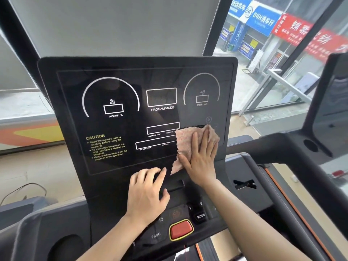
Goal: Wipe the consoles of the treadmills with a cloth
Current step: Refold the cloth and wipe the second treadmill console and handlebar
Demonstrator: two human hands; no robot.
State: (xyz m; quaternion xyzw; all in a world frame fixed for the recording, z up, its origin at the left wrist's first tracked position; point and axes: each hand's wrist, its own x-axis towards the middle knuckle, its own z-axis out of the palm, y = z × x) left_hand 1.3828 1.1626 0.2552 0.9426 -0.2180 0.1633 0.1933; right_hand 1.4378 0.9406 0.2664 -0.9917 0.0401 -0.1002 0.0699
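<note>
The right hand (199,159) lay flat, fingers spread, pressing the pink cloth (188,142) against the lower right of the console (116,72) — placed for broad wiping contact. The left hand (146,193) rested empty, fingers curled, on the ledge below — apparently bracing.

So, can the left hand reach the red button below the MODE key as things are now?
Probably yes: the left hand rests on the console just above the red button, and nothing lies between them.
</note>
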